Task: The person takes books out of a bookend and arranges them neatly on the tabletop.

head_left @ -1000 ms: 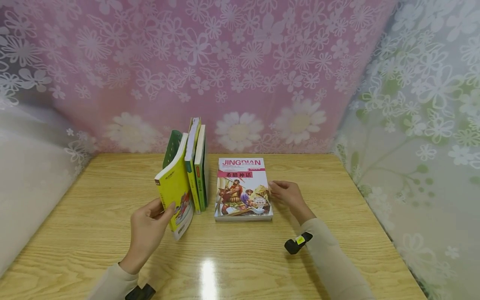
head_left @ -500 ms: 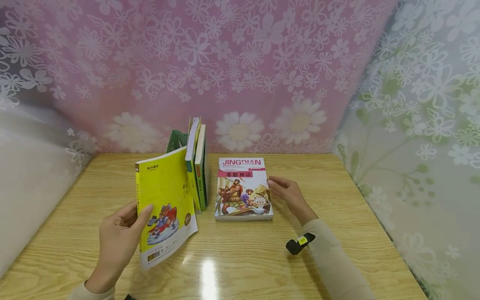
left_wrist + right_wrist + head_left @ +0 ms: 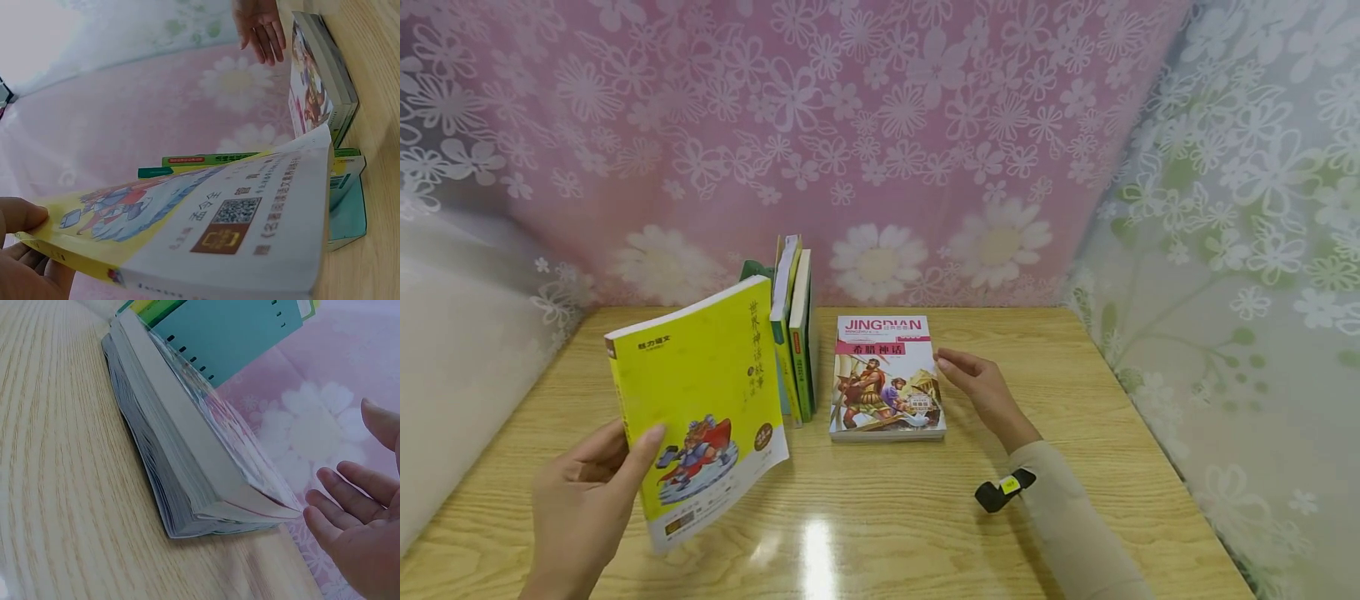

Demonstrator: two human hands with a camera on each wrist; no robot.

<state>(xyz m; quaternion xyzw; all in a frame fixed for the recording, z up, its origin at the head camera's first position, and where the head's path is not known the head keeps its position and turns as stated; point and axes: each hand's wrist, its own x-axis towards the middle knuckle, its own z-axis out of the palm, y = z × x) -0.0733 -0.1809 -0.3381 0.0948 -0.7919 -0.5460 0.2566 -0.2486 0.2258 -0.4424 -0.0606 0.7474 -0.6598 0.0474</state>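
Note:
My left hand (image 3: pixel 583 500) pinches a yellow paperback book (image 3: pixel 707 367) by its spine edge, thumb on the front cover and fingers behind. The book is raised and tilted, its cover turned toward the head camera. My right hand (image 3: pixel 985 396) stays beside the right edge of a short stack of books (image 3: pixel 887 383) lying flat, its fingers extended and holding nothing. In the right wrist view, the fingertips are very near the stack's corner; whether they touch it I cannot tell. Behind the yellow book, a few books (image 3: pixel 801 333) stand upright.
A green bookend (image 3: pixel 756 268) shows partly behind the yellow book. A teal slotted plate (image 3: pixel 231 337) stands against the upright books in the right wrist view. The wood-grain table (image 3: pixel 1030 342) meets a pink floral backdrop (image 3: pixel 880 150).
My left hand has drawn the yellow book left, away from the upright books, and turned its cover to face the head camera. My right hand has barely shifted beside the stack.

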